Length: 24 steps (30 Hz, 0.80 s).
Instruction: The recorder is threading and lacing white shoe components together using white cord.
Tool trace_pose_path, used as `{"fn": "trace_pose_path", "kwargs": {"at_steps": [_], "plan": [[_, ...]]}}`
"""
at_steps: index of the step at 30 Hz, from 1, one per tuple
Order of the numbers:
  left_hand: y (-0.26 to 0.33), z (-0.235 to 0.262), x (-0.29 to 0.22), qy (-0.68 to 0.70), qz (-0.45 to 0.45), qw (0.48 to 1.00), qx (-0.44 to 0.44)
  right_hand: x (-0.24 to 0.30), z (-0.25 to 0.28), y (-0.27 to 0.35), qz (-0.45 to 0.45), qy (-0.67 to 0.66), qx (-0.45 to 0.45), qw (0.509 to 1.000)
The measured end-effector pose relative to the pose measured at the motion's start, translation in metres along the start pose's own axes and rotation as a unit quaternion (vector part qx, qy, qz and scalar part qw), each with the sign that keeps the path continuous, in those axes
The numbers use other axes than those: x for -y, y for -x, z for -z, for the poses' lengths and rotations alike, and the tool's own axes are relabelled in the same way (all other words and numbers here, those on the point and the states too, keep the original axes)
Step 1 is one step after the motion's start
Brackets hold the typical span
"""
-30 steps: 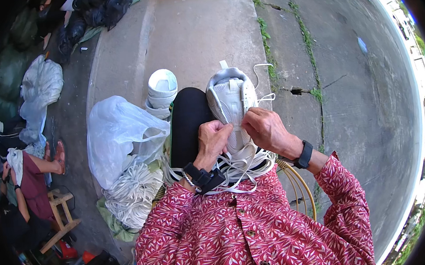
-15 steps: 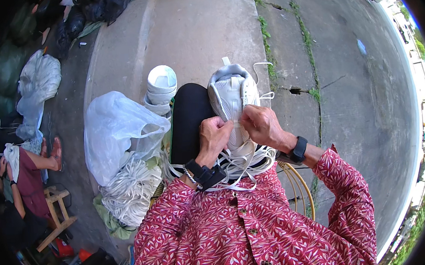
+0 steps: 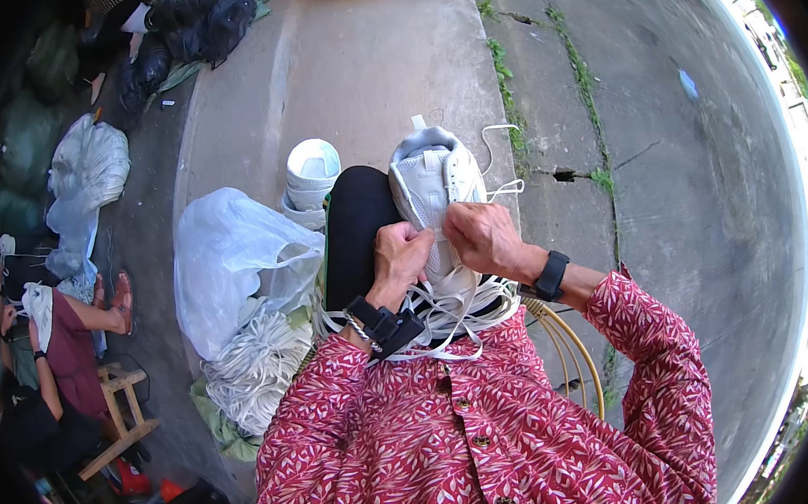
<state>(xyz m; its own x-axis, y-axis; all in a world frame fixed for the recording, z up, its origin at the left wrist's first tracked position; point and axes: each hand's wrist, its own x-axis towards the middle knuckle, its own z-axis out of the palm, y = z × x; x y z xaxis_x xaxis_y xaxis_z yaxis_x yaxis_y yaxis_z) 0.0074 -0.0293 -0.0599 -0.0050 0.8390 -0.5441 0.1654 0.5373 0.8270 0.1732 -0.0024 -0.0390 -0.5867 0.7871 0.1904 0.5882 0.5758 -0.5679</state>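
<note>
A white and grey sneaker [image 3: 432, 180] rests in front of my lap, its pull tab and opening pointing away from me. My left hand [image 3: 401, 255] is closed in a pinch at the left of its lacing. My right hand [image 3: 485, 235] pinches just opposite, knuckles up, with its fingertips hidden. A white shoelace runs between them. Another lace [image 3: 503, 189] trails off the sneaker's right side. Loose white laces [image 3: 455, 309] lie bunched across my lap under both wrists. Left of the sneaker is a long, rounded black shape [image 3: 361, 222].
To the left stand stacked white cup-shaped pieces [image 3: 312, 169], a clear plastic bag [image 3: 226, 255] and a heap of white laces [image 3: 257, 356]. A seated person [image 3: 78, 345] works at far left near a wooden stool [image 3: 120, 412]. Yellow hoops [image 3: 570, 343] show by my right side.
The whole view has shifted slightly. My right hand has come a little closer to the left one over the sneaker, and both remain pinched.
</note>
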Motion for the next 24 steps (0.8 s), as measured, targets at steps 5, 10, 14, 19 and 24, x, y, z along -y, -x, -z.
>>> {"fn": "trace_pose_path", "kwargs": {"at_steps": [5,10,14,19,24], "plan": [[0.004,0.003,0.000,0.056,0.003,0.998,0.029,0.001,0.014,0.000,-0.048,-0.064,0.023,0.997],[0.009,0.008,0.001,0.057,-0.015,0.996,0.064,0.000,0.019,0.005,-0.054,-0.108,0.009,0.993],[0.012,0.008,-0.001,0.037,-0.004,0.996,0.081,0.006,0.023,0.006,-0.100,-0.039,0.038,0.994],[0.010,0.007,0.000,0.032,-0.006,0.997,0.076,0.009,0.013,0.004,-0.020,-0.001,0.052,0.998],[0.005,0.006,0.004,0.028,-0.012,0.997,0.067,0.013,0.007,-0.001,-0.015,0.021,0.070,0.997]]}}
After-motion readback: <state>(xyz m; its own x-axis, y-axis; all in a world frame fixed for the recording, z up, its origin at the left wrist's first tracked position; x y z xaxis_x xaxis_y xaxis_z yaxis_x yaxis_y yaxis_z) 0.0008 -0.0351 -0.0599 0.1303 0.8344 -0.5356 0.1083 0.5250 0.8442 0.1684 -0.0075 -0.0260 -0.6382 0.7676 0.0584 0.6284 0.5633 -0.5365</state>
